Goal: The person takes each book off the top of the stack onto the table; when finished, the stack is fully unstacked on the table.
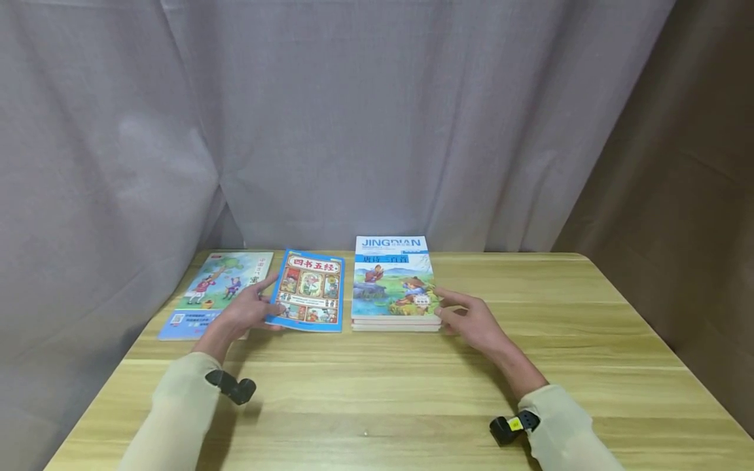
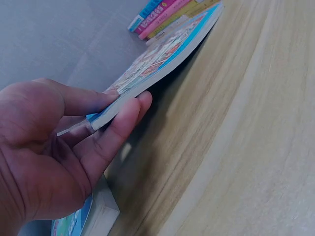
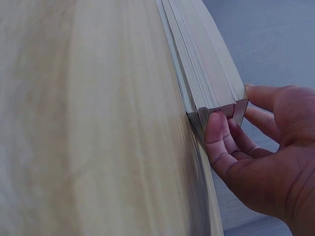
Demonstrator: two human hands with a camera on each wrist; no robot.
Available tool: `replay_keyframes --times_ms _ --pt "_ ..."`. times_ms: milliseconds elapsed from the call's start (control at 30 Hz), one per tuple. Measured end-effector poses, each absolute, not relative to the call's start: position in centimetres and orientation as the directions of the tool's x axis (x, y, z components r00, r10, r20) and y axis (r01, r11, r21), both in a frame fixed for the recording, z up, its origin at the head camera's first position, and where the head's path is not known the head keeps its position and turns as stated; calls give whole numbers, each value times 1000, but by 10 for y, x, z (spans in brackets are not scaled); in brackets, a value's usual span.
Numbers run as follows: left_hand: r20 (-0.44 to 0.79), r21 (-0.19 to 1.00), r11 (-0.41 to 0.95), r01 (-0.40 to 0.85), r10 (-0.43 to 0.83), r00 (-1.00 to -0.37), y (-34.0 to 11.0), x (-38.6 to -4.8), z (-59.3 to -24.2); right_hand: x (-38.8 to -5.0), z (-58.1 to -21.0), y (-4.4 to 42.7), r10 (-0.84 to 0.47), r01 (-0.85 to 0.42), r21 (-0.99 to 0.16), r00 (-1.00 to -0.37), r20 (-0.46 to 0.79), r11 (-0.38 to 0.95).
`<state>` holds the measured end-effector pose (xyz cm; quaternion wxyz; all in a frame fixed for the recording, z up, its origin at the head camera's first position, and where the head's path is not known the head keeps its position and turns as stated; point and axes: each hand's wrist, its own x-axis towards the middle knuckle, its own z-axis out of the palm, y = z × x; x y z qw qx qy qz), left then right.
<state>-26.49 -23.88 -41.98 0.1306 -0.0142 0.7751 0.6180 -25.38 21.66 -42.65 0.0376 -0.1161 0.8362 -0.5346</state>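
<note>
My left hand (image 1: 250,309) pinches the lower left corner of a thin blue-bordered picture book (image 1: 312,291), thumb on the cover and fingers beneath. In the left wrist view this book (image 2: 162,59) is tilted, with one edge raised off the table. To its right lies a stack of books (image 1: 393,281), topped by one with a white and blue "JINGDIAN" cover. Against the stack's right side, near its front corner, rests my right hand (image 1: 473,322). Its fingertips touch the page edges of the stack (image 3: 211,73) in the right wrist view.
A green and blue picture book (image 1: 206,297) lies at the table's left edge, partly behind my left hand. The wooden table (image 1: 365,399) ends at a grey curtain (image 1: 353,131) behind the books. Colourful spines (image 2: 162,17) of the stack face the left wrist view.
</note>
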Motion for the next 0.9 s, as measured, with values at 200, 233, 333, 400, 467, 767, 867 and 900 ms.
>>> replay_keyframes --times_ms 200,233,333,400,467,767,867,900 --pt "-241 947 248 -204 129 -962 -241 -266 -424 -253 -426 215 -229 -141 -907 -972 51 397" --pt "-239 946 252 -202 127 -963 -241 -267 -425 -253 -426 215 -229 -142 -906 -972 51 399" --pt "-232 946 258 -195 123 -965 -241 -269 -424 -253 -425 216 -228 -144 -905 -972 53 401" --pt "-232 947 257 -196 121 -965 -241 -270 -424 -253 -425 216 -230 -144 -906 -972 53 398" --pt "-236 947 251 -201 116 -965 -241 -271 -424 -253 -425 216 -232 -145 -907 -971 54 395" --pt "-259 945 230 -232 96 -961 -239 -273 -425 -255 -428 218 -237 -147 -912 -970 57 383" --pt "-265 941 239 -238 86 -960 -238 -273 -425 -255 -429 218 -240 -148 -913 -969 57 380" --pt "-266 940 245 -240 82 -960 -238 -273 -425 -255 -429 218 -241 -149 -912 -969 57 382"
